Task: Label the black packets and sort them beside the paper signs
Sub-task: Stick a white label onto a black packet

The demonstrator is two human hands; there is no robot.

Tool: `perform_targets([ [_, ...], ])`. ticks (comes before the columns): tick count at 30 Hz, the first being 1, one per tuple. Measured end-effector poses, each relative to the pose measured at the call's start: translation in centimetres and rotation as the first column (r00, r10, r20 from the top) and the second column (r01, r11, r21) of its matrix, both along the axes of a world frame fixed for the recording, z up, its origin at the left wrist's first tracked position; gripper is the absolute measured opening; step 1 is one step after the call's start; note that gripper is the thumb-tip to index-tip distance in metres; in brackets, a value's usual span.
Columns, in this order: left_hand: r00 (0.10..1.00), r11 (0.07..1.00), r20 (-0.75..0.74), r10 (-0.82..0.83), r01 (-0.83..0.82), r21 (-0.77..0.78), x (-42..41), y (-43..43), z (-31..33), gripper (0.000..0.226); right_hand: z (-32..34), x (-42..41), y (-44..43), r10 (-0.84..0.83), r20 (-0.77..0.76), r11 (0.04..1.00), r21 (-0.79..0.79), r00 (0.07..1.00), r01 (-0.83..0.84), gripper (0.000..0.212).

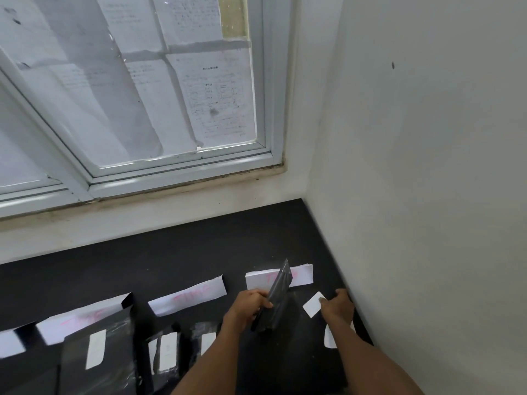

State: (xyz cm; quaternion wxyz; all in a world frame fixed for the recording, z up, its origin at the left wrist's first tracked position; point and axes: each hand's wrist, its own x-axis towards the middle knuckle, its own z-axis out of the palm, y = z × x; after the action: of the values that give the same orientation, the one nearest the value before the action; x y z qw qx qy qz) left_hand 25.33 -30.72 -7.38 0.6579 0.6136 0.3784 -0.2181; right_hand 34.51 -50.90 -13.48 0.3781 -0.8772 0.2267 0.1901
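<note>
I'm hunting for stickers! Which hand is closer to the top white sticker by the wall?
Right. The right hand pinches the white sticker at its right edge; the left hand is apart from it, to its left, gripping a black packet.

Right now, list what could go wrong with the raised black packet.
The left hand holds the glossy black plastic packet tilted in mid-air, so the small white label in the right hand may stick crooked. The packet covers part of the pink-lettered white paper sign, which could be misread.
</note>
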Motion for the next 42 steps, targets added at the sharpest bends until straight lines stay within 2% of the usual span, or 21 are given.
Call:
perform_targets([
  [4,1.000,1.000,0.009,0.006,-0.006,-0.019,-0.6,0.6,-0.2,0.031,-0.5,-0.3,0.5,-0.047,0.033,0.998,-0.027,0.998,0.047,0.051],
  [7,1.000,1.000,0.017,0.000,0.000,-0.025,-1.0,1.1,-0.3,0.030,0.0,-0.9,1.2,-0.100,0.119,0.995,-0.006,0.988,0.102,0.049],
  [11,0.997,0.997,0.026,0.068,-0.067,-0.037,-1.5,1.9,0.2,0.026,2.0,-1.5,2.6,-0.140,0.283,0.984,0.147,0.949,0.101,0.037],
  [13,0.988,0.988,0.032,0.149,-0.147,-0.053,-1.7,2.2,0.7,0.026,3.9,-1.5,3.4,-0.094,0.320,0.967,0.255,0.943,0.009,0.027],
  [16,0.965,0.963,0.047,0.259,-0.254,-0.087,-2.4,3.0,1.5,0.027,7.4,-1.6,4.9,0.044,0.294,0.875,0.450,0.955,-0.179,0.025],
  [18,0.961,0.958,0.058,0.271,-0.264,-0.109,-3.3,3.7,2.1,0.030,9.9,-2.5,6.2,0.122,0.224,0.777,0.585,0.967,-0.234,0.025],
  [20,0.960,0.958,0.068,0.271,-0.262,-0.118,-4.0,4.1,2.8,0.032,11.7,-3.5,7.6,0.219,0.190,0.706,0.646,0.957,-0.290,0.027],
  [23,0.966,0.963,0.079,0.246,-0.234,-0.135,-5.4,4.5,4.5,0.032,13.4,-5.3,9.3,0.335,0.242,0.675,0.613,0.911,-0.411,0.032],
  [29,0.977,0.954,0.123,0.174,-0.136,-0.268,-8.5,6.0,7.7,0.037,15.5,-8.4,11.2,0.391,0.364,0.700,0.478,0.845,-0.530,0.032],
  [34,0.945,0.937,0.207,0.255,-0.189,-0.294,-10.0,7.4,8.5,0.039,17.2,-10.4,12.4,0.332,0.403,0.735,0.456,0.853,-0.502,0.034],
  [39,0.933,0.956,0.281,0.225,-0.156,-0.249,-10.5,8.1,8.9,0.053,17.8,-11.7,13.2,0.287,0.427,0.757,0.448,0.857,-0.476,0.033],
  [42,0.933,0.963,0.295,0.207,-0.140,-0.231,-11.1,8.4,9.0,0.053,17.8,-12.1,13.3,0.268,0.444,0.765,0.441,0.855,-0.469,0.034],
])
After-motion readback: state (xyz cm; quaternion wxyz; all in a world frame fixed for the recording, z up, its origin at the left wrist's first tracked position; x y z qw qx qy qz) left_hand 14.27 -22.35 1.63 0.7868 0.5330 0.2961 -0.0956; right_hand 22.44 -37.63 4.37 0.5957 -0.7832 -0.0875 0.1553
